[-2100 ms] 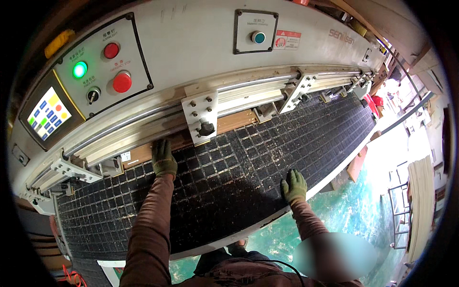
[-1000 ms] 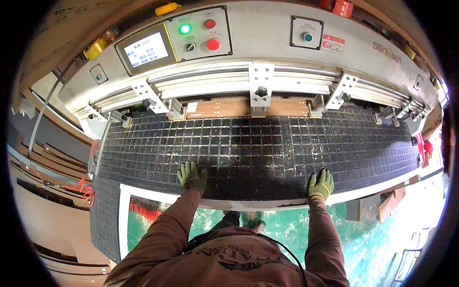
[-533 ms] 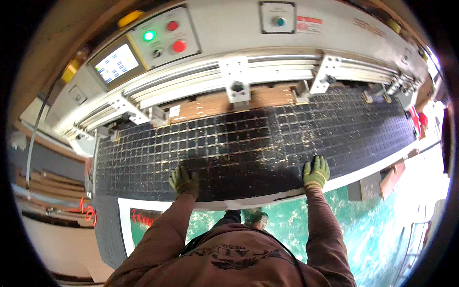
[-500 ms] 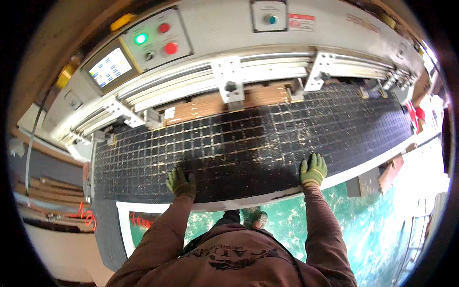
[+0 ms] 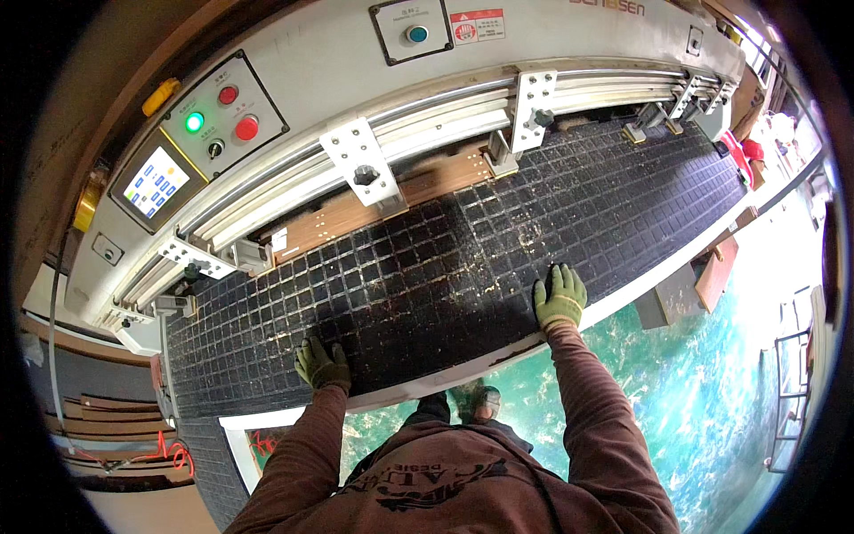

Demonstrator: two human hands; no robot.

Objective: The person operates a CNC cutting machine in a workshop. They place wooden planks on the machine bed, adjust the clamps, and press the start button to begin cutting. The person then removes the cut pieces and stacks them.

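My left hand (image 5: pixel 320 362), in a green glove with dark fingertips, rests open on the black gridded machine bed (image 5: pixel 374 285) near its front edge, fingers pointing away from me. My right hand (image 5: pixel 559 295), gloved alike, lies open and flat on the bed farther right, also close to that edge. Neither hand holds anything. At the bed's back, a brown wooden board (image 5: pixel 329 227) with rows of small holes and a white label lies along the rail, beneath white clamp brackets (image 5: pixel 360 160) with black knobs.
Above the rail are a lit touchscreen (image 5: pixel 147 182), red stop button (image 5: pixel 246 127), green lamp (image 5: pixel 194 122) and teal button (image 5: pixel 416 34). Stacked brown boards (image 5: pixel 111 409) and a red coiled hose (image 5: pixel 178 454) stand left. Loose panels (image 5: pixel 712 280) and a metal rack (image 5: pixel 792 383) are at right.
My left hand has come back from the wooden board to the bed's front edge since the oldest frame. Over the last half second the view has swung rightward; both hands still rest open.
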